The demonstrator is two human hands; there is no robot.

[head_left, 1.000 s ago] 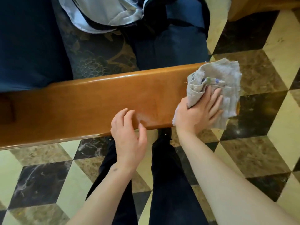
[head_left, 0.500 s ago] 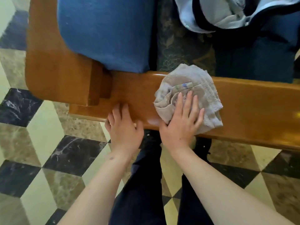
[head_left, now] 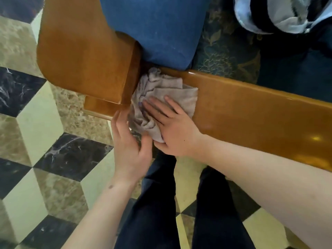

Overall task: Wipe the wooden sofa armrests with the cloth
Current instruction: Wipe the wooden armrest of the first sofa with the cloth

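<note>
Cloth (head_left: 161, 97): pale grey, bunched and creased, lying on the top face of the armrest at its inner end, pressed up against the upright wooden block. Its near edge hangs slightly over the armrest's front edge.

Armrest (head_left: 251, 112): glossy orange-brown wood, a long flat rail running rightward from the cloth; bare along the rest of its visible length, with light glare near the right end.

Right hand (head_left: 172, 126): laid flat on the cloth, palm down, fingers (head_left: 158, 108) extended and slightly spread, pinning the cloth to the wood rather than gripping it.

Left hand (head_left: 129, 141): just left of the cloth, at the armrest's front edge, fingers loosely curved and partly open; the thumb touches or nearly touches the cloth's hanging edge. Whether it has any fold pinched cannot be told.

Wooden block (head_left: 84, 56): broad sofa frame piece, standing proud of the armrest and forming a corner with it.

Blue cushion (head_left: 154, 27): behind the corner, resting against the block.

Patterned upholstery (head_left: 226, 51): dark, beyond the armrest.

Garment (head_left: 280, 13): pale with dark trim, upper right.

Tiled floor (head_left: 45, 123): cube pattern; dark-trousered legs stand on it below.

Step in hand, by judgement: wiping the inner end of the armrest, at the corner joint. Next move likely calls for working the cloth into that joint with fingertip pressure, then a firm flat stroke rightward along the rail.
</note>
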